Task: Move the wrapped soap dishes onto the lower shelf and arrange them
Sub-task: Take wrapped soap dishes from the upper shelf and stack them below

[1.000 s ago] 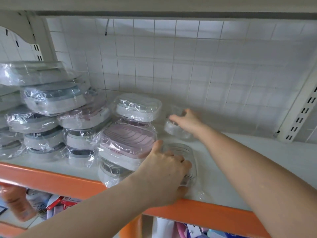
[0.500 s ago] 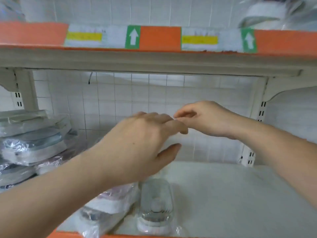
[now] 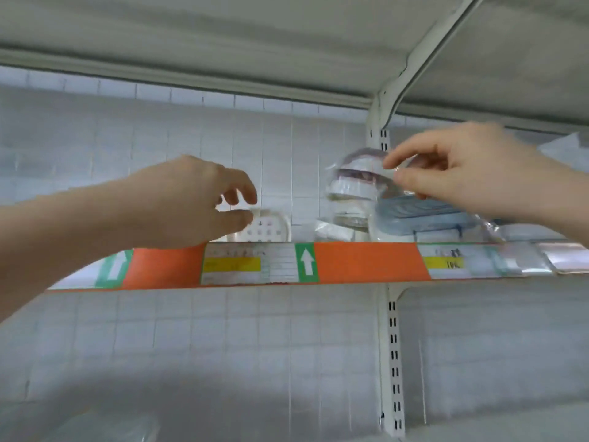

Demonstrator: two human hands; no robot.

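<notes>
Up on the higher shelf [image 3: 366,261], behind its orange front strip, find the goods to be moved: a leaning stack of wrapped soap dishes [image 3: 352,186] just left of the white upright [image 3: 392,346], a blue wrapped dish [image 3: 420,215] close against its right side, and a white perforated dish [image 3: 271,229] further left. Note the right hand [image 3: 468,183], forefinger and thumb closed in a pinch on the film at the top of the stack; blurred, so treat that hold as likely rather than certain. Note the left hand [image 3: 191,205] holding nothing, fingers loosely curled with a narrow gap to the thumb, right by the white perforated dish; thumb contact with it impossible to tell. To lift well, take more than film: work the right fingers round the body of the top dish, for fear of stretching wrap and a slipping load. Mind the lean, too; steady the remainder before pulling, or risk a topple over the front strip. Close the left hand squarely on the sides of the white perforated dish rather than dragging it by one corner. Raise both clear of the strip before drawing outward, sparing the price labels [image 3: 236,264]. Carry down to the lower shelf [image 3: 478,424], dim at the bottom of the view, and set flat, side by side, in neat rows.
</notes>
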